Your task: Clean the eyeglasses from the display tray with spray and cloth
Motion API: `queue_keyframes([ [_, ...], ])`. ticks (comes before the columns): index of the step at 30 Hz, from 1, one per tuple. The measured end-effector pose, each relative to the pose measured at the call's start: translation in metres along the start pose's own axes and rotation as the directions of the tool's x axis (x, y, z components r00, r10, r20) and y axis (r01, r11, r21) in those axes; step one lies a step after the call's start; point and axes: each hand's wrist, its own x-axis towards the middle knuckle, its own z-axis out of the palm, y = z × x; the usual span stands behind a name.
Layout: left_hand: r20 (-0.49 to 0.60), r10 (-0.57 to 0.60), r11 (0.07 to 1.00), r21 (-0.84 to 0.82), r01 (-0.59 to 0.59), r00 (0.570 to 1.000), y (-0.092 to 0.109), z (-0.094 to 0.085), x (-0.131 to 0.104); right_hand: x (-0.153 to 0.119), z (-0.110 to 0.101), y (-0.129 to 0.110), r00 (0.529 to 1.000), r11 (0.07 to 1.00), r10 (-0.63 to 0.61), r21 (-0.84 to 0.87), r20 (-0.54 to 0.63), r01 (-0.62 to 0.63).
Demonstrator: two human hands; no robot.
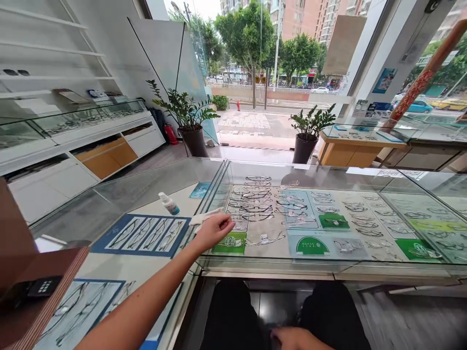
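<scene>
My left hand (215,228) is over the corner of the glass display counter (270,265), its fingers curled in and nothing visible between them. Just behind it lies a folded white cloth (206,217); I cannot tell whether the hand touches it. To the left stands a small spray bottle (169,203) with bluish liquid. Under the glass, rows of eyeglasses (257,197) spread beyond the hand, and more frames sit in a blue-edged tray (146,235). My right hand (295,339) is low between my knees, blurred and partly cut off, with its fingers unclear.
A brown box-like object (40,291) with a black part stands close on the left. Potted plants (191,138) flank the glass doorway ahead. Wall showcases (83,119) line the left side, and a wooden display cabinet (350,150) stands at the right. My knees (233,316) are below the counter edge.
</scene>
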Motion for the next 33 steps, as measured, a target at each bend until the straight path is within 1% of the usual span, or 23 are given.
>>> queue_keyframes([
  [2, -0.025, 0.001, 1.0, 0.024, 0.0, 1.0, 0.001, 0.001, 0.001, -0.008, 0.016, 0.0, 0.999, 1.0, 0.001, -0.011, 0.04, -0.001],
  [5, -0.051, -0.008, 0.998, 0.059, 0.011, 0.999, 0.002, 0.003, 0.002, -0.005, 0.033, -0.007, 0.999, 1.0, 0.018, -0.019, 0.035, -0.017],
  [11, -0.076, -0.028, 0.994, 0.105, 0.036, 0.997, 0.001, 0.006, 0.005, 0.017, 0.044, -0.016, 0.994, 0.993, 0.108, -0.046, 0.018, -0.107],
  [15, -0.06, -0.042, 0.988, 0.149, 0.051, 0.997, 0.002, 0.004, 0.006, 0.018, 0.056, -0.016, 0.989, 0.985, 0.135, -0.101, -0.061, -0.141],
  [20, -0.039, -0.04, 0.992, 0.115, 0.044, 0.998, -0.001, 0.003, 0.006, 0.019, 0.071, -0.012, 0.976, 0.981, 0.111, -0.136, -0.189, -0.138],
  [24, -0.027, -0.049, 0.995, 0.088, 0.051, 0.998, -0.005, 0.003, 0.005, 0.025, 0.083, -0.007, 0.95, 0.979, 0.084, -0.151, -0.3, -0.134],
  [29, -0.001, -0.081, 0.996, 0.033, 0.081, 0.997, -0.002, -0.001, 0.002, 0.023, 0.102, -0.001, 0.898, 0.972, 0.038, -0.192, -0.438, -0.135],
  [31, 0.009, -0.094, 0.996, 0.004, 0.094, 0.996, 0.0, -0.003, 0.001, 0.021, 0.105, -0.001, 0.883, 0.972, 0.021, -0.197, -0.468, -0.128],
  [33, 0.027, -0.103, 0.995, -0.011, 0.104, 0.994, 0.002, -0.004, 0.0, 0.02, 0.104, -0.001, 0.88, 0.974, 0.0, -0.198, -0.476, -0.107],
])
